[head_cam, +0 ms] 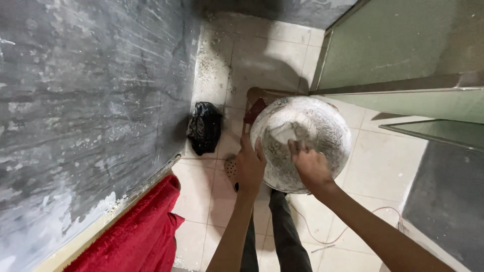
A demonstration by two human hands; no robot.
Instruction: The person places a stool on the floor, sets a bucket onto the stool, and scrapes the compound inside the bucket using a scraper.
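1. Forearms of the person wearing the camera reach forward from the bottom edge, above dark trouser legs (pixel 282 231) and a pale tiled floor (pixel 383 171).
2. A red cloth (pixel 136 231) lies at lower left, along the foot of a dark grey, white-streaked wall (pixel 85 100).
3. The left hand (pixel 250 166) grips the near left rim of a round metal bowl (pixel 322 132), fingers closed over its edge.
4. The right hand (pixel 310 165) rests inside the bowl, fingers together and pressed flat on the inner surface.
5. The bowl is held up above the floor, tilted towards the camera, its inside coated with grey-white residue.
6. A thin reddish cord (pixel 343 231) trails across the tiles below the right forearm.
7. A black plastic bag (pixel 204 127) sits on the floor to the left of the bowl, close to the wall.
8. A brown object shows just behind the bowl's upper left rim; what it is cannot be told.
9. Pale green panels (pixel 398 45) with metal edges fill the upper right.
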